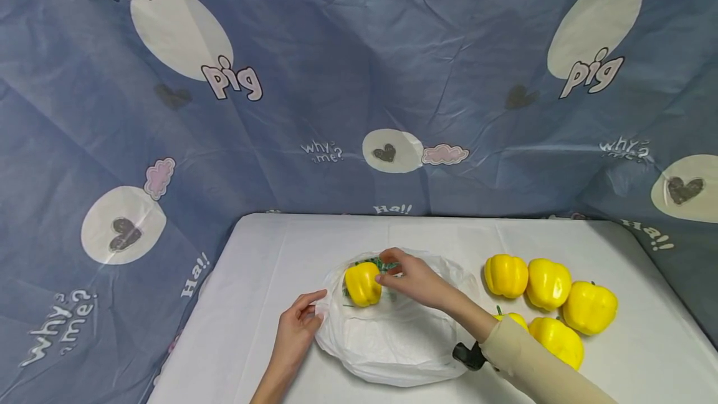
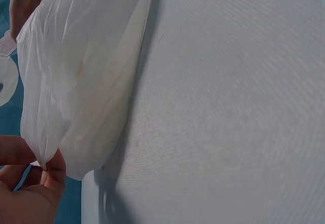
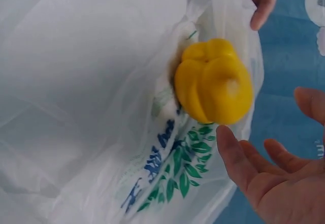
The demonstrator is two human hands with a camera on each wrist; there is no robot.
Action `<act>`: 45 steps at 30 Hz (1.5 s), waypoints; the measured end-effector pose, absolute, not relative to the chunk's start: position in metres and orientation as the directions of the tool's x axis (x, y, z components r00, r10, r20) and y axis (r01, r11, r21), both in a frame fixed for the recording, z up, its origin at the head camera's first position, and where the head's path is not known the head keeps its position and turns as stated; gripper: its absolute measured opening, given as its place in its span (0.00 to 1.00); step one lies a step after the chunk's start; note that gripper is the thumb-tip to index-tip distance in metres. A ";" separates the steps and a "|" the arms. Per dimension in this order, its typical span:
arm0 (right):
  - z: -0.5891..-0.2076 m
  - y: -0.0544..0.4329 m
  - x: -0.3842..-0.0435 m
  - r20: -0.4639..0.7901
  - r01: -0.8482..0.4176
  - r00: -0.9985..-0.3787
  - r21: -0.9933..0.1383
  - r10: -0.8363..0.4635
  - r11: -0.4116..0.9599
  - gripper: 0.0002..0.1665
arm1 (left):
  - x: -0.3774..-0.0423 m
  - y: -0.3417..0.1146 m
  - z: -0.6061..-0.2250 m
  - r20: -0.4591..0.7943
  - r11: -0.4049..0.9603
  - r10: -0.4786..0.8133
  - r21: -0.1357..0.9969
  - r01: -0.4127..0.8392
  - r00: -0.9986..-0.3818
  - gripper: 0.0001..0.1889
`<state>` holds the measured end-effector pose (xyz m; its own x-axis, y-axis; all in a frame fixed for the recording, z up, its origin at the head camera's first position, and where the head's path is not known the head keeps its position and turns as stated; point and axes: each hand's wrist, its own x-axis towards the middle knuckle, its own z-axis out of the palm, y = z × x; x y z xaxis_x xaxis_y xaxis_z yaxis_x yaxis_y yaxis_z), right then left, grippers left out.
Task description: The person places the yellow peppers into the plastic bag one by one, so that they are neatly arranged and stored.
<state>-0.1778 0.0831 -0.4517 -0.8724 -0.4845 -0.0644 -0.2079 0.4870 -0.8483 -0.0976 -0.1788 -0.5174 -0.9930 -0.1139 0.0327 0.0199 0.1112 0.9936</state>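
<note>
A white plastic bag (image 1: 401, 354) lies spread open on the table, with green leaf and blue print inside. One yellow bell pepper (image 1: 363, 283) is inside it, near the left side; its lobed end shows in the right wrist view. My left hand (image 1: 297, 329) pinches the bag's left rim between thumb and fingers, clearest in the left wrist view. Over the bag, my right hand (image 1: 414, 279) is just beside the pepper with its fingers spread and nothing gripped. In the right wrist view its fingertips are close below the pepper; whether they touch cannot be told.
Several more yellow bell peppers (image 1: 548, 283) are grouped on the white table (image 1: 269, 248) right of the bag, some partly behind the right sleeve (image 1: 533, 360). A black object (image 1: 469, 356) shows below the right forearm. A blue printed cloth (image 1: 336, 80) hangs behind the table.
</note>
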 end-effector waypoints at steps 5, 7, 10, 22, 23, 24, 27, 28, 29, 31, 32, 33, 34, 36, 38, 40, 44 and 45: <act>-0.447 0.088 -0.169 -0.052 -0.207 -0.876 -0.858 -0.480 0.470 0.32 | -0.098 -0.179 -0.517 0.020 0.123 -0.120 0.992 0.005 -0.993 0.22; -0.444 0.090 -0.166 -0.040 -0.212 -0.879 -0.860 -0.475 0.464 0.30 | -0.097 -0.179 -0.517 0.019 0.132 -0.124 0.991 0.003 -0.992 0.22; -0.442 0.093 -0.160 -0.028 -0.222 -0.884 -0.854 -0.467 0.471 0.29 | -0.098 -0.179 -0.517 0.021 0.138 -0.127 0.990 0.003 -0.992 0.22; -0.434 0.104 -0.135 0.004 -0.232 -0.907 -0.838 -0.420 0.494 0.33 | -0.098 -0.178 -0.518 0.020 0.150 -0.141 0.989 -0.002 -0.990 0.23; -0.434 0.105 -0.133 0.006 -0.235 -0.909 -0.833 -0.416 0.501 0.33 | -0.098 -0.178 -0.518 0.019 0.150 -0.141 0.989 -0.003 -0.990 0.23; -0.433 0.106 -0.130 0.004 -0.234 -0.911 -0.830 -0.413 0.507 0.33 | -0.098 -0.178 -0.518 0.016 0.149 -0.141 0.989 -0.005 -0.990 0.23; -0.432 0.109 -0.123 -0.015 -0.220 -0.914 -0.822 -0.406 0.525 0.35 | -0.098 -0.178 -0.518 0.016 0.153 -0.143 0.988 -0.006 -0.990 0.23; -0.432 0.110 -0.120 -0.021 -0.212 -0.915 -0.823 -0.402 0.527 0.35 | -0.098 -0.178 -0.518 0.017 0.158 -0.144 0.987 -0.006 -0.989 0.23; -0.432 0.111 -0.119 -0.027 -0.206 -0.916 -0.825 -0.401 0.526 0.35 | -0.098 -0.177 -0.518 0.019 0.161 -0.145 0.987 -0.005 -0.989 0.23; -0.434 0.114 -0.115 -0.028 -0.198 -0.917 -0.834 -0.398 0.515 0.35 | -0.098 -0.177 -0.518 0.022 0.163 -0.146 0.987 -0.002 -0.989 0.24; -0.435 0.115 -0.113 -0.028 -0.193 -0.919 -0.839 -0.394 0.508 0.35 | -0.098 -0.177 -0.518 0.022 0.162 -0.146 0.987 -0.002 -0.989 0.24; -0.436 0.116 -0.112 -0.023 -0.192 -0.921 -0.843 -0.390 0.502 0.35 | -0.098 -0.177 -0.518 0.024 0.159 -0.146 0.987 0.001 -0.989 0.24; -0.438 0.117 -0.111 -0.021 -0.187 -0.923 -0.848 -0.385 0.496 0.34 | -0.098 -0.176 -0.518 0.028 0.156 -0.145 0.988 0.005 -0.989 0.24; -0.441 0.120 -0.108 -0.026 -0.172 -0.927 -0.857 -0.375 0.486 0.34 | -0.098 -0.177 -0.517 0.040 0.154 -0.141 0.988 0.018 -0.989 0.23; -0.443 0.122 -0.106 -0.045 -0.146 -0.930 -0.865 -0.365 0.480 0.35 | -0.098 -0.176 -0.517 0.049 0.151 -0.137 0.988 0.028 -0.989 0.23; -0.443 0.124 -0.103 -0.061 -0.123 -0.934 -0.870 -0.353 0.478 0.36 | -0.097 -0.176 -0.517 0.051 0.153 -0.137 0.988 0.029 -0.989 0.23; -0.444 0.128 -0.097 -0.066 -0.099 -0.944 -0.877 -0.323 0.469 0.35 | -0.098 -0.176 -0.517 0.045 0.154 -0.142 0.988 0.023 -0.989 0.23; -0.444 0.129 -0.095 -0.064 -0.095 -0.948 -0.879 -0.313 0.468 0.35 | -0.098 -0.176 -0.518 0.041 0.156 -0.146 0.988 0.018 -0.988 0.24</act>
<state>-0.0949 0.1285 -0.4438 -0.9475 -0.3132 -0.0639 -0.0954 0.4679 -0.8786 -0.0977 -0.1758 -0.5176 -0.9884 -0.1460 0.0408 0.0177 0.1565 0.9875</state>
